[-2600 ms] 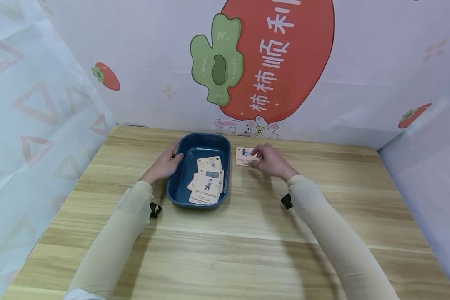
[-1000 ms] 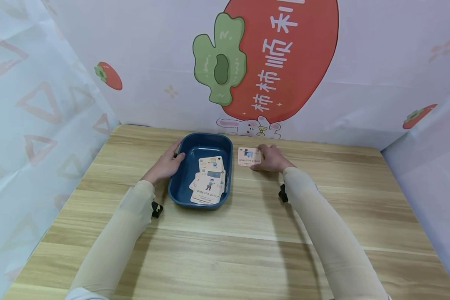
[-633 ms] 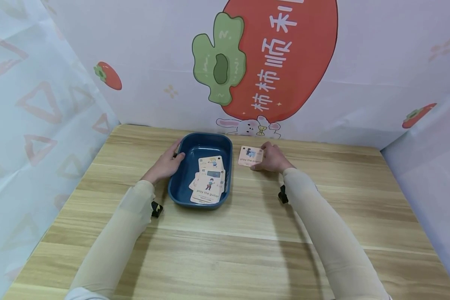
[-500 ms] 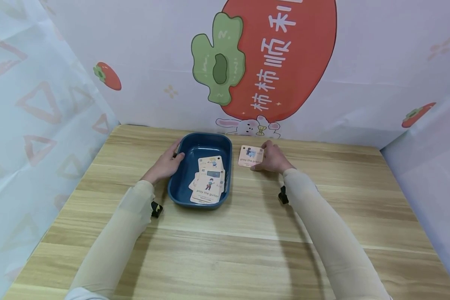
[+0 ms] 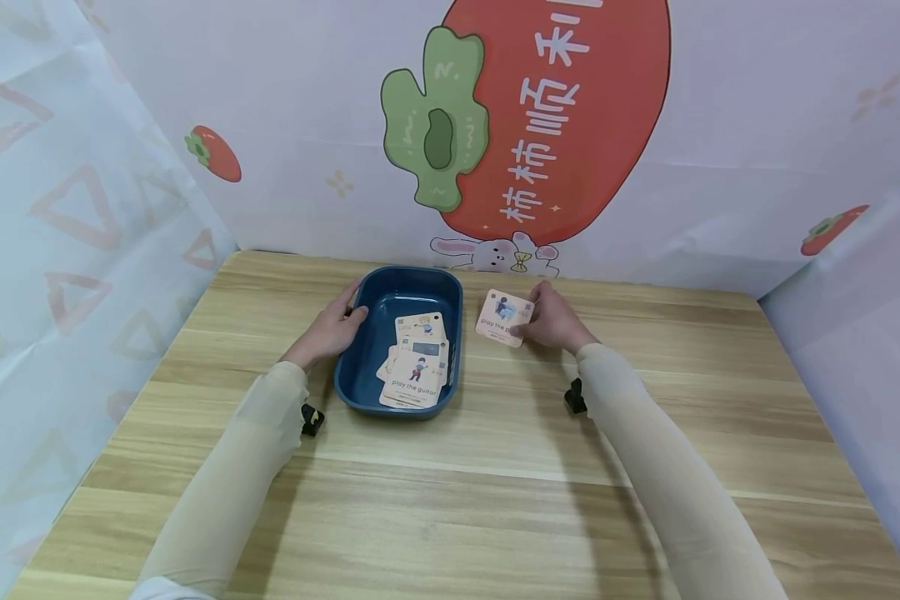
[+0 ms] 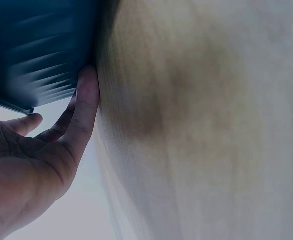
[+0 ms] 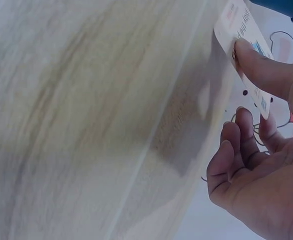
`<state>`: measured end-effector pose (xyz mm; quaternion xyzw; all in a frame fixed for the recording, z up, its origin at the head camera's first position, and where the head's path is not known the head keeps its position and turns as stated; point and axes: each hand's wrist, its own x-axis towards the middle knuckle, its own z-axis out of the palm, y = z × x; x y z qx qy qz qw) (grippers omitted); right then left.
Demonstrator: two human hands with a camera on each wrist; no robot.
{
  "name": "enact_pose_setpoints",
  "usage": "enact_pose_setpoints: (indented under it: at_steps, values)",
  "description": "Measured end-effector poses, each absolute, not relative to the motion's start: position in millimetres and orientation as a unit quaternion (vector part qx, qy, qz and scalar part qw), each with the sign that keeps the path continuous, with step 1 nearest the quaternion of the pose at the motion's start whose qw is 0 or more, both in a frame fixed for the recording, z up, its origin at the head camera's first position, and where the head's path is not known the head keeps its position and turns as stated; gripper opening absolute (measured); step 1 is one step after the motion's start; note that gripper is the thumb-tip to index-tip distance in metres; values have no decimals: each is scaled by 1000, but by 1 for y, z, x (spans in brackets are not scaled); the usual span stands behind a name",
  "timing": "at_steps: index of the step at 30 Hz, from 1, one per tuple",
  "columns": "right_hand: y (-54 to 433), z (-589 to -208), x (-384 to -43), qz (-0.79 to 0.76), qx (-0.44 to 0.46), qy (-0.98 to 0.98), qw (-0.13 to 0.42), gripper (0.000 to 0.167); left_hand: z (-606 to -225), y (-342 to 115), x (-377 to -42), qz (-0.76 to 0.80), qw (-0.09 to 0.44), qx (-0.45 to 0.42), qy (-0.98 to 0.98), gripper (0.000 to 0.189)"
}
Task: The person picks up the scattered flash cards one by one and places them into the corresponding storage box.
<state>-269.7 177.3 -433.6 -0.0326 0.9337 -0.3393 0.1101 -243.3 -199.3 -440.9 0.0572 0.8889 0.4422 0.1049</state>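
A picture card (image 5: 501, 313) reading "play the p…", with the rest of the text covered, is tilted off the table in my right hand (image 5: 557, 319). The right wrist view has the thumb (image 7: 266, 70) on the card's printed face, the other fingers curling behind and below it. My left hand (image 5: 332, 329) grips the left side of a blue plastic basin (image 5: 371, 400), thumb over the rim and fingers along the outer wall (image 6: 41, 60). Inside the basin lies a loose pile of cards (image 5: 414, 377), the top one reading "play the guitar".
The wooden table (image 5: 450, 508) carries the basin near its back edge. Behind it stands a white printed backdrop (image 5: 292, 200) with a big red persimmon, and more white sheeting (image 5: 67, 275) closes off the left. A dark wrist camera (image 5: 574, 397) hangs under the right forearm.
The right hand has taken hold of the piano card, which lay flat on the table, and raised and tilted it, shifting it slightly right. The left hand and basin stay in place.
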Motion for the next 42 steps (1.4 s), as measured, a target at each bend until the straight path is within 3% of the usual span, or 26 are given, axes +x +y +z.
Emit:
enact_pose_setpoints:
  at_steps: [17, 42]
  values:
    - [191, -423, -257, -330, -107, 933, 98, 17, -443, -200, -244, 445, 105, 59, 888, 61]
    - [195, -386, -232, -428, -102, 889, 126, 24, -444, -200, -246, 449, 110, 49, 886, 61]
